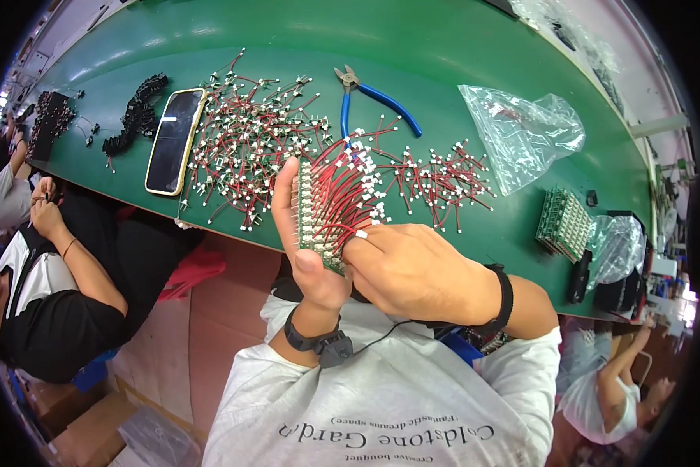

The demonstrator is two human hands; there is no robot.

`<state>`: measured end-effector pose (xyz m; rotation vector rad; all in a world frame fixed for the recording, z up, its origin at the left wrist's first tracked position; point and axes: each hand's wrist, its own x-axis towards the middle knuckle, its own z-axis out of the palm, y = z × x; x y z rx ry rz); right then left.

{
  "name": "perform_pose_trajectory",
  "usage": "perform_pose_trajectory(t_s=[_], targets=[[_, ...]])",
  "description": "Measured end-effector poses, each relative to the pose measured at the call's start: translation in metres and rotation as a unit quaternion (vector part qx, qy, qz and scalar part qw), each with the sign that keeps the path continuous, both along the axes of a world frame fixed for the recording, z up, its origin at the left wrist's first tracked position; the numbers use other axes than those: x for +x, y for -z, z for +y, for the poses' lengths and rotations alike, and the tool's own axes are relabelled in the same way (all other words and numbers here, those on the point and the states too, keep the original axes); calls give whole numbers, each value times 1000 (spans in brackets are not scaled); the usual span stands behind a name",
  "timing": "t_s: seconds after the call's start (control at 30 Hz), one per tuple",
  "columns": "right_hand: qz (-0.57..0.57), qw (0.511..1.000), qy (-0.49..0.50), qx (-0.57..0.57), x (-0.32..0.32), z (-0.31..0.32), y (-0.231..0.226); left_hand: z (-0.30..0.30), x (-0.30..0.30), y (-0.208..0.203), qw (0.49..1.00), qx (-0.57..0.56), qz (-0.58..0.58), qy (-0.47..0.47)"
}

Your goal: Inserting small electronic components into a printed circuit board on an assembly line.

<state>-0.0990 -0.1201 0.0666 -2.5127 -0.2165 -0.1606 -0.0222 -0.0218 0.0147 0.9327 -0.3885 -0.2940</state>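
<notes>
Gripping an upright board panel [306,222], the left hand [324,286] wraps it from the left with thumb and fingers, holding it on the near side of the blue-handled pliers [350,79], which are this description's landmark. Red wires [346,191] tipped with white connectors fan out from the panel's right face, toward the pliers. The right hand [424,268], farther from the pliers than those wires, has its fingers bent in against their lower end beside one white connector; its fingertips are hidden, so I cannot tell whether they pinch anything. Left of the pliers spreads a large heap of wired connectors [249,140], and beyond it lies a phone [175,144]. Right of the pliers, toward the person, sits a smaller heap [443,179]; farther right are a clear plastic bag [525,132] and, well apart and nearer the person, a stack of boards [564,224].
</notes>
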Motion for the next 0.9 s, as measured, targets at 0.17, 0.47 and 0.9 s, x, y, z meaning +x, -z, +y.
perform_pose_trajectory(t_s=[0.17, 0.47, 0.9], targets=[[-42, 999, 2, 5, 1, 0, 2, 2, 1, -5, 996, -45, 73, -10], [-86, 996, 14, 30, 3, 1, 7, 4, 4, -4, 997, -44, 66, 19], [29, 890, 242, 386, -119, -55, -6, -22, -41, 1, 839, -148, 249, 460]])
